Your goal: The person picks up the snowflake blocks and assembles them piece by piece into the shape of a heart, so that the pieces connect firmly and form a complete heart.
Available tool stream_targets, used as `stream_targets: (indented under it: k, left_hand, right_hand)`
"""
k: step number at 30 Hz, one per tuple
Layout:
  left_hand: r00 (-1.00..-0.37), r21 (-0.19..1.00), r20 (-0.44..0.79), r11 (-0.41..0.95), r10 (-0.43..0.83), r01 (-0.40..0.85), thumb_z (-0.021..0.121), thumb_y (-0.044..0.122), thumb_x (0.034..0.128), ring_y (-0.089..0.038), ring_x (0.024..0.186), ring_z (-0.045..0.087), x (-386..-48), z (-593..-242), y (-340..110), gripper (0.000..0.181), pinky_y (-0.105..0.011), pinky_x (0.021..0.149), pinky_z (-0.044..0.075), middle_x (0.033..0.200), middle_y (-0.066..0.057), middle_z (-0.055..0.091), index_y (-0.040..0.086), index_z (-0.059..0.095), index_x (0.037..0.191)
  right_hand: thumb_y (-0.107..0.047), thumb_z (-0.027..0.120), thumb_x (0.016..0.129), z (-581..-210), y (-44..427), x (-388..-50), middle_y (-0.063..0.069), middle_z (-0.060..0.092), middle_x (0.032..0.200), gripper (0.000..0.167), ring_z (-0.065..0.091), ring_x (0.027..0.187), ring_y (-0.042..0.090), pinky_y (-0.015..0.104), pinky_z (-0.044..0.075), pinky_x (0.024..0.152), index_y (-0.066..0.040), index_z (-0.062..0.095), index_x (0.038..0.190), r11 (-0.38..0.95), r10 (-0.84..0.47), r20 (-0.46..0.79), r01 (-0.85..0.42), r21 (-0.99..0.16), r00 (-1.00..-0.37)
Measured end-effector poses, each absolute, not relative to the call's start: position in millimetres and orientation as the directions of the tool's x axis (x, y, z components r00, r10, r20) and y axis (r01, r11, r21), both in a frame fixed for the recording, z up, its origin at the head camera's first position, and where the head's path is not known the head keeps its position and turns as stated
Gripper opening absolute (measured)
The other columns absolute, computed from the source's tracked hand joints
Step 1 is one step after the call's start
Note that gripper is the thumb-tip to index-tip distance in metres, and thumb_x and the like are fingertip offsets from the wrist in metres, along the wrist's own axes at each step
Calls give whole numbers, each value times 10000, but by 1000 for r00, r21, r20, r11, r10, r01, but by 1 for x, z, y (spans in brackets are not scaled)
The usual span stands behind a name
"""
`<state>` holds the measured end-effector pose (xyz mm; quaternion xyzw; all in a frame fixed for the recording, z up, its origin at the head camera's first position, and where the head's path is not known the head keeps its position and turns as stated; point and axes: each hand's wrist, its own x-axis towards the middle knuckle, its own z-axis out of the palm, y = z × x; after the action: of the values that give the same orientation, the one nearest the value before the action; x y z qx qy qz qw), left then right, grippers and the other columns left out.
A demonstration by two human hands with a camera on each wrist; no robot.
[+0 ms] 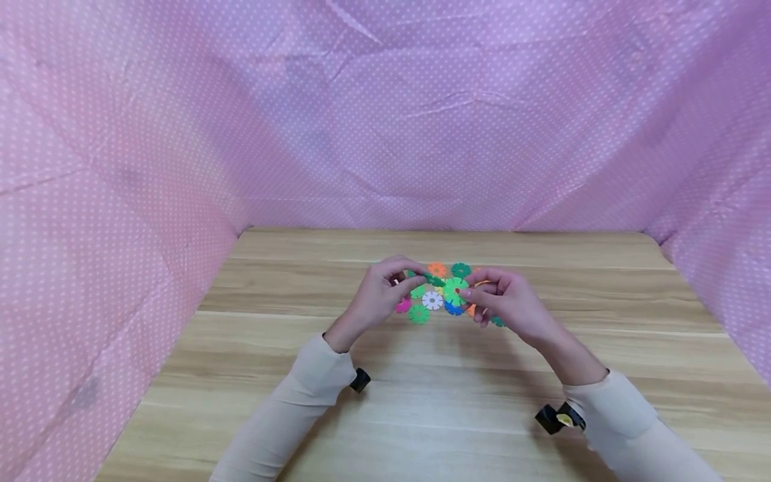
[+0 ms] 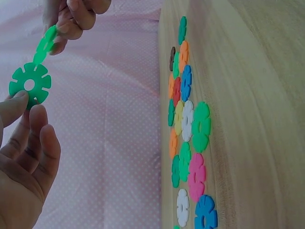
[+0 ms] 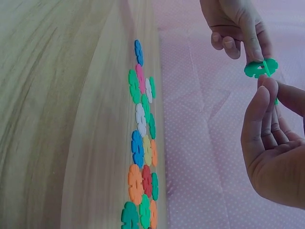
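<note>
One darker green disc (image 2: 43, 83), notched round its rim, is pinched between the thumb and fingers of the left hand (image 1: 385, 288). Fingers of the right hand (image 1: 510, 302) pinch a light green disc (image 2: 46, 44). Both are up off the surface (image 1: 397, 422), meeting at their edges and set crosswise; whether their notches interlock cannot be told. Lying flat below are a white disc (image 1: 424, 300), a pink disc (image 2: 197, 164) and other coloured ones. Dotted cloth (image 1: 385, 147) hangs behind.
</note>
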<state>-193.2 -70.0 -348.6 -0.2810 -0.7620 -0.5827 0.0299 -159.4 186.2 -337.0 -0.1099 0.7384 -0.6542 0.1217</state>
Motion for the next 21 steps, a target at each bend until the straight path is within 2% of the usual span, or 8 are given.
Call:
stream_targets:
  k: [3,7,13,15,21]
  left_hand:
    - [-832,864,381,166,402,476,704,91,952,-354,660,606,-194,-348,-71,121,-241,491,426,939,16,669,116,762,1055]
    - [-824,851,401,170,402,497,713,77,943,-292,633,597,-194,-347,-71,114,-247,495,428,928,23,671,108,767,1038]
    - [-809,850,413,142,417,507,720,64,935,-402,641,587,-193,-348,-72,108,-238,512,427,916,-16,669,90,769,1027]
    - [-809,850,413,142,417,507,724,58,929,-402,636,583,-193,-350,-72,108,-233,517,424,915,-22,674,90,772,1020]
    - [-807,845,415,149,421,513,710,47,935,-312,618,578,-193,-352,-69,114,-231,520,436,923,-36,659,73,767,1030]
  right_hand:
    - [-120,710,952,-338,186,-160,284,689,888,323,609,596,176,316,562,571,69,556,1163,121,-324,-41,1,-993,-945]
    - [-136,715,951,-339,185,-161,238,703,874,286,608,603,177,318,563,575,30,570,1134,128,-326,-43,1,-992,-944]
    - [-105,707,951,-342,184,-160,257,696,871,252,602,595,172,323,561,569,42,573,1106,125,-330,-43,1,-992,-943]
    - [-122,713,950,-342,183,-160,264,694,877,265,604,599,174,329,564,575,40,574,1107,130,-335,-46,2,-992,-941]
    - [-149,708,958,-342,181,-162,147,711,827,265,609,615,180,342,569,588,25,578,1110,132,-353,-51,4,-991,-934]
